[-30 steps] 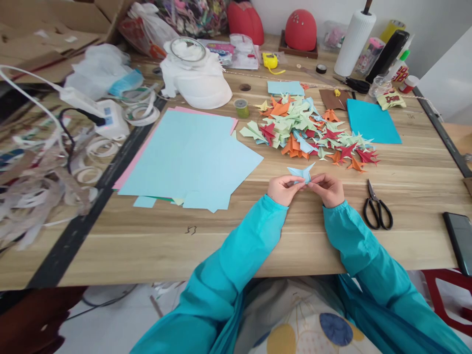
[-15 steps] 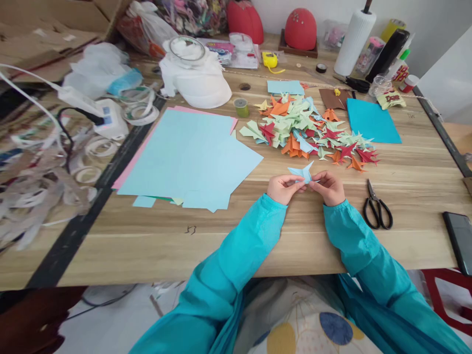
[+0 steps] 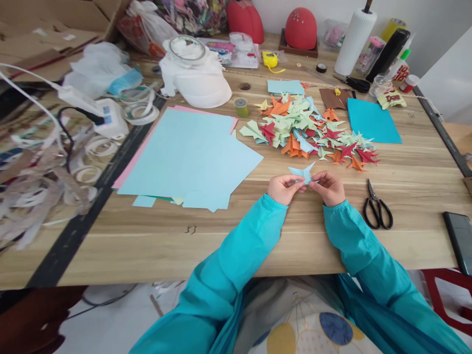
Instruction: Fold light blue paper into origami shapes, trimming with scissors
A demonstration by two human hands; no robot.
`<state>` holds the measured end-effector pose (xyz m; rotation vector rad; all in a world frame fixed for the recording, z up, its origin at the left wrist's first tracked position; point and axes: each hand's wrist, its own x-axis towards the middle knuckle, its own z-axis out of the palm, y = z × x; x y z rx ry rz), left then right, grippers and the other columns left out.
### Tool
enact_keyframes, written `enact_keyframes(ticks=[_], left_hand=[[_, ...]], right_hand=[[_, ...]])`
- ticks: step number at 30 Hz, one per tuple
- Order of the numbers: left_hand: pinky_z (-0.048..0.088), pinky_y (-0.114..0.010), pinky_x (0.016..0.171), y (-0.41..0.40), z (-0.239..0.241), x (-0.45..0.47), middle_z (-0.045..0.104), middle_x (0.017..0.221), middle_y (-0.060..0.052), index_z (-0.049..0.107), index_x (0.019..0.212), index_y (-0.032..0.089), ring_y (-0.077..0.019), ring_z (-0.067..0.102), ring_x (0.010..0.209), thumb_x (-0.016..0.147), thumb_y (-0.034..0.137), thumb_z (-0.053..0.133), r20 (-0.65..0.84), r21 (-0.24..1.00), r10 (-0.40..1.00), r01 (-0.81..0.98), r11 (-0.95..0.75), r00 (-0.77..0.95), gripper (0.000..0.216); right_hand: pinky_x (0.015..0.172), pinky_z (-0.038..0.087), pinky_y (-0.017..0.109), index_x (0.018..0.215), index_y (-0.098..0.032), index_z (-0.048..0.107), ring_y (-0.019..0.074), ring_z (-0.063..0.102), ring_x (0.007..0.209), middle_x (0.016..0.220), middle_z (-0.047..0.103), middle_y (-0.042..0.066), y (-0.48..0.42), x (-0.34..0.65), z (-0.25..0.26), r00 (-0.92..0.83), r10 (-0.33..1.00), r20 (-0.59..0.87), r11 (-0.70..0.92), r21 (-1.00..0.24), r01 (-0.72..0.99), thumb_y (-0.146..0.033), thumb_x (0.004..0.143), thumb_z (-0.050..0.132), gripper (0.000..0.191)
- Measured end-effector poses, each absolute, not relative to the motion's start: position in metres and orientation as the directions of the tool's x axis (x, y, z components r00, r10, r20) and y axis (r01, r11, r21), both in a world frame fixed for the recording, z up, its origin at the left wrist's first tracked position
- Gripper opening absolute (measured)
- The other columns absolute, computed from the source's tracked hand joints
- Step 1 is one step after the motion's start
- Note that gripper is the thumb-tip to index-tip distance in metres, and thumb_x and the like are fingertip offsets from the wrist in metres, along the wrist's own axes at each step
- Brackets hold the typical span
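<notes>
Between my two hands is a small light-blue folded paper crane (image 3: 303,171), its pointed tips sticking up and away from me. My left hand (image 3: 283,188) pinches its left side between thumb and fingers. On the other side, my right hand (image 3: 329,187) pinches the near right edge. The fingertips hide the crane's lower part. Just beyond lies a heap of folded paper cranes (image 3: 295,120) in green, orange, red and blue. Black-handled scissors (image 3: 376,206) rest right of my right hand, blades pointing away.
Large light-blue paper sheets (image 3: 184,152) lie to the left, over pink ones. A bright blue paper square (image 3: 373,120) sits behind the heap at right. A phone (image 3: 458,241) lies at the right edge. Tape rolls and a power strip (image 3: 110,118) crowd the left.
Almost nothing differs; both hands keep their pinch on the paper crane, whose upper tips have shifted very slightly.
</notes>
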<state>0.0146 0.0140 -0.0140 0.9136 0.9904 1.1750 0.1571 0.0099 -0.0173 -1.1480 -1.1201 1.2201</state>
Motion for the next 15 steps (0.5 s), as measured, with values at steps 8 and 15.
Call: enact_keyframes(ticks=[8, 15], left_hand=[[0.054, -0.029, 0.055, 0.0154, -0.0159, 0.0154, 0.064, 0.054, -0.004, 0.065, 0.069, 0.009, -0.0153, 0.062, 0.051, 0.047, 0.033, 0.076, -0.146, 0.938, 0.983, -0.302, 0.173, 0.108, 0.035], [0.053, -0.028, 0.054, 0.0163, -0.0151, 0.0151, 0.063, 0.052, -0.004, 0.064, 0.068, 0.009, -0.0148, 0.061, 0.049, 0.044, 0.034, 0.077, -0.158, 0.923, 0.979, -0.332, 0.194, 0.132, 0.037]], right_hand=[[0.053, 0.048, 0.025, 0.069, -0.019, 0.057, 0.0107, 0.057, 0.054, 0.059, 0.060, -0.002, 0.0098, 0.1559, -0.0134, 0.004, 1.000, 0.015, 0.016, -0.996, -0.089, -0.032, 0.053, 0.077, 0.029], [0.055, 0.049, 0.026, 0.073, -0.019, 0.056, 0.0110, 0.057, 0.056, 0.062, 0.060, -0.002, 0.0103, 0.1566, -0.0151, 0.012, 1.000, 0.018, 0.019, -0.995, -0.098, -0.034, 0.052, 0.077, 0.033]])
